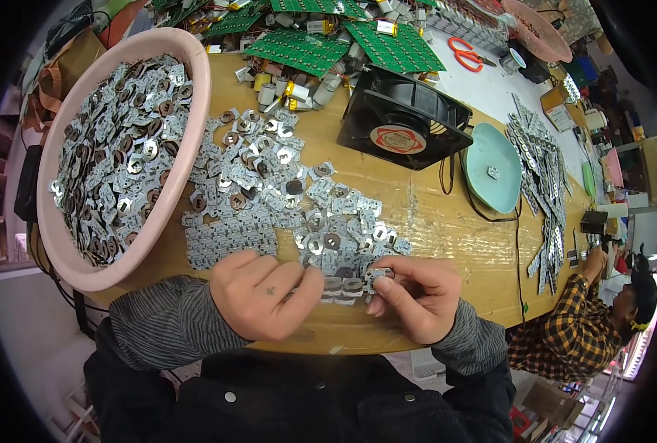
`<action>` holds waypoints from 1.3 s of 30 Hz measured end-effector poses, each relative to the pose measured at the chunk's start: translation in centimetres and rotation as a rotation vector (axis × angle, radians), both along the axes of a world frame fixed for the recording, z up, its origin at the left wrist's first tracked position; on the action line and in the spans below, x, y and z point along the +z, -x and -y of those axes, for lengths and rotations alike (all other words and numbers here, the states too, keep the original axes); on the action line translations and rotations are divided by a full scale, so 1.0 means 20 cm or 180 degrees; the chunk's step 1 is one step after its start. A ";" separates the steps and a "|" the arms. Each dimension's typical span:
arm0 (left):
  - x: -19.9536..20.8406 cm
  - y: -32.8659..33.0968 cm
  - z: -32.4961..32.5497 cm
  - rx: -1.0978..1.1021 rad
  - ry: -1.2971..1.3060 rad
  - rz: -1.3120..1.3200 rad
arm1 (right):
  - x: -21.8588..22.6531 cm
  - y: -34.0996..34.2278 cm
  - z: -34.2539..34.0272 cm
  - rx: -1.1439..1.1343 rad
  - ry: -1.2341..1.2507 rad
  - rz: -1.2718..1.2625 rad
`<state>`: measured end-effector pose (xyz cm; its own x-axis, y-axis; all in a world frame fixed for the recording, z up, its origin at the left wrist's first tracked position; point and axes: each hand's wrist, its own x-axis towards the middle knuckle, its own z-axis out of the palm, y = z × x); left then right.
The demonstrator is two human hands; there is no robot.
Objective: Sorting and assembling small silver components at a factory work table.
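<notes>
Metal piece (pixel 379 275) between right fingers (pixel 387 289)

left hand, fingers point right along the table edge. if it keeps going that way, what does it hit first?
Probably the short strip of small metal pieces lying just past the left hand, then the right hand pinching its far end. Depth is hard to judge, but all seem at tabletop level.
</notes>
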<state>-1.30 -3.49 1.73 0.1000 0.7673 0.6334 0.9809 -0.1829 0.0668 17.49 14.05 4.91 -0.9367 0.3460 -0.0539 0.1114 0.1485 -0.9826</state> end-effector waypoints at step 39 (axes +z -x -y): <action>0.02 0.02 0.01 -0.0169 0.0378 -0.0174 | -0.01 0.03 0.01 0.0078 -0.0104 0.0071</action>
